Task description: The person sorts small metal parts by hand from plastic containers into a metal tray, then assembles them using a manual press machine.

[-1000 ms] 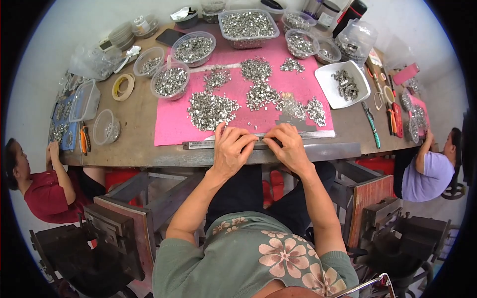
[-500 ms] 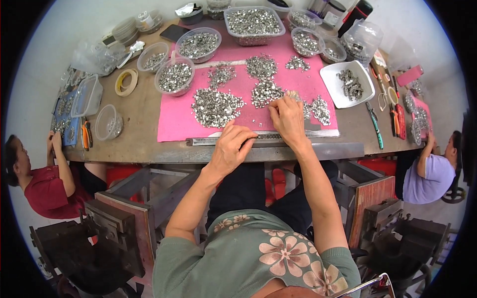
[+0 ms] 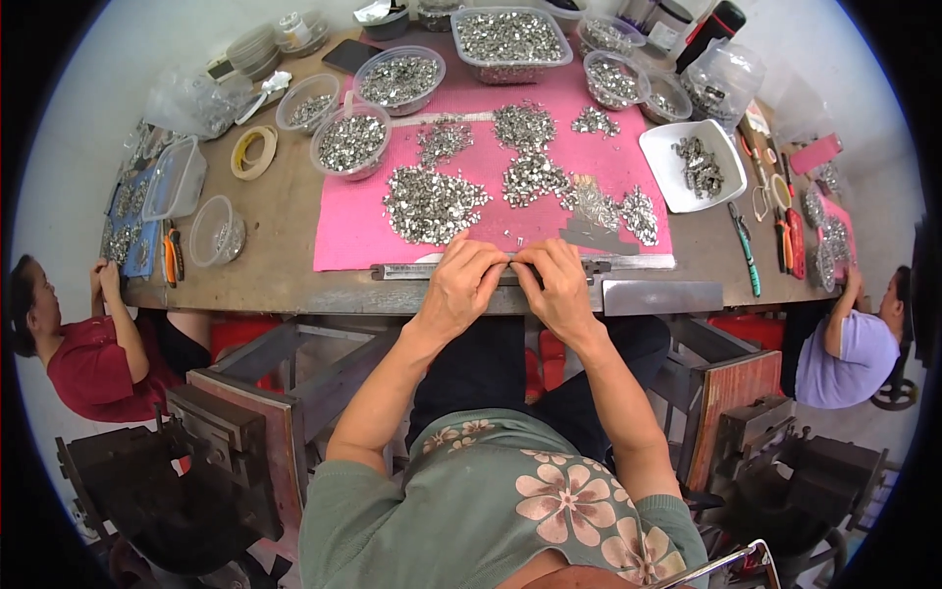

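At the table's front edge, my left hand [image 3: 457,285] and my right hand [image 3: 556,288] meet almost fingertip to fingertip over a long narrow metal bar [image 3: 404,272] that looks like a slotted strip. Thumb and forefinger of each are pinched; whatever lies between them is too small or hidden. Just beyond, a pink mat [image 3: 345,232] carries heaps of small shiny metal pieces: a large heap [image 3: 430,204] past my left hand, a second heap [image 3: 532,179] in the middle and a smaller heap [image 3: 639,214] to the right. Flat grey strips [image 3: 596,236] lie beyond my right hand.
Clear tubs [image 3: 350,143] and a large container [image 3: 511,44] of metal pieces line the back. A white tray [image 3: 653,162], a green-handled tool [image 3: 746,253] and pliers [image 3: 783,239] lie right; tape [image 3: 253,153] lies left. Co-workers sit at both sides. A steel plate [image 3: 662,297] edges the table.
My right hand has come from the heaps on the mat down and left to the metal bar, beside my left hand. My left hand stays at the bar, its fingers still pinched. The view has shifted slightly.
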